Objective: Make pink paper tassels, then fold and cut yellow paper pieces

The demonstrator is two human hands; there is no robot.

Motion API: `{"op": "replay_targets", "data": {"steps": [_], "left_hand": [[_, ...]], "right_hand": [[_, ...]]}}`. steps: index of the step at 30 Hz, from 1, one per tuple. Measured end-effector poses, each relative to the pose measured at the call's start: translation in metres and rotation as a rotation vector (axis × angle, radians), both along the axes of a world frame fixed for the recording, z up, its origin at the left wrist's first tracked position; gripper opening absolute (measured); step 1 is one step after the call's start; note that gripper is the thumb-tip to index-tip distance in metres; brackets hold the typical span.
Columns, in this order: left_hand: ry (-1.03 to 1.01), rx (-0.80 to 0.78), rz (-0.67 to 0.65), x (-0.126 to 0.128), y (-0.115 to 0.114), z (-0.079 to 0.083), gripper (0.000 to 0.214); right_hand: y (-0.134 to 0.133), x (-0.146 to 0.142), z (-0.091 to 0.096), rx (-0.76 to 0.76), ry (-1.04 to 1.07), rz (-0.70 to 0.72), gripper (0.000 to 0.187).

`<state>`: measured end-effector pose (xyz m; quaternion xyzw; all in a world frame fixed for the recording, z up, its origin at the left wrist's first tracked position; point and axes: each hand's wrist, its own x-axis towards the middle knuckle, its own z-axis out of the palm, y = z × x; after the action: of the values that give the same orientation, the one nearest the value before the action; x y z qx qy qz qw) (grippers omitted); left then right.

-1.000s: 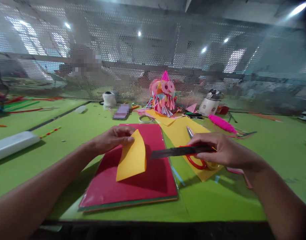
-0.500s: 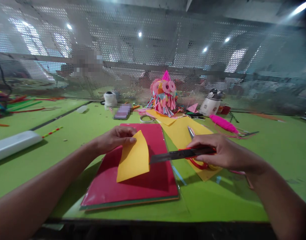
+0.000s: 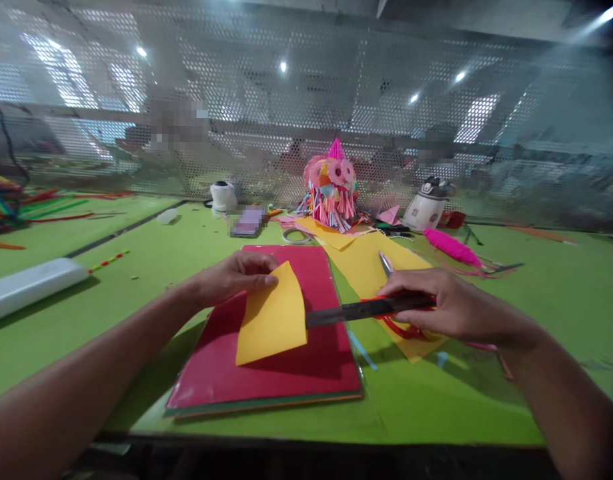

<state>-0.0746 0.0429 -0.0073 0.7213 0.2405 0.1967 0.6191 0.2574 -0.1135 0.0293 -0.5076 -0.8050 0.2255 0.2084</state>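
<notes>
My left hand (image 3: pixel 239 273) pinches a small yellow piece of paper (image 3: pixel 271 320) at its upper left edge, thumb on top. The piece bends a little and is over a red sheet (image 3: pixel 286 380) on top of a stack of coloured sheets. In my right hand (image 3: pixel 436 303) is a utility knife (image 3: pixel 356 311) with a dark blade pointing left. Its tip meets the right edge of the yellow piece; whether it is behind or only touching, I cannot tell. Scissors (image 3: pixel 409 331) with red and yellow handles show under my right hand, partly hidden, over a larger yellow sheet (image 3: pixel 399 253).
A fringed pink paper lantern (image 3: pixel 332 190) stands at the back, with a phone (image 3: pixel 249 220), a tape roll (image 3: pixel 296 236) and a white bottle (image 3: pixel 426 205) nearby. A bright pink yarn bundle (image 3: pixel 452 247) lies right. At left is a long white block (image 3: pixel 36 287).
The whole view has shifted slightly. The yellow piece's right edge has swung a little to the right, with the knife tip still against it. Both hands keep their grip.
</notes>
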Motion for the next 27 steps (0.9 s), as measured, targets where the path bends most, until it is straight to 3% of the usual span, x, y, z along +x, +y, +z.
{"op": "replay_targets", "data": {"steps": [7,12,18,22,27], "left_hand": [[0.129,0.061,0.091,0.009,-0.009,0.004,0.026],[0.312,0.407,0.082,0.014,-0.006,-0.004,0.026],[0.407,0.710,0.082,0.019,-0.002,-0.018,0.022],[0.450,0.887,0.110,0.023,-0.008,-0.018,0.015],[0.470,1.150,0.037,0.027,-0.017,-0.019,0.016]], "right_hand": [[0.002,-0.003,-0.001,0.019,-0.103,0.031,0.020],[0.010,-0.006,-0.011,0.010,-0.170,0.087,0.022],[0.019,-0.016,-0.027,0.031,-0.180,0.169,0.020],[0.023,-0.019,-0.035,0.046,-0.146,0.204,0.021],[0.023,-0.018,-0.036,0.058,-0.133,0.214,0.023]]}}
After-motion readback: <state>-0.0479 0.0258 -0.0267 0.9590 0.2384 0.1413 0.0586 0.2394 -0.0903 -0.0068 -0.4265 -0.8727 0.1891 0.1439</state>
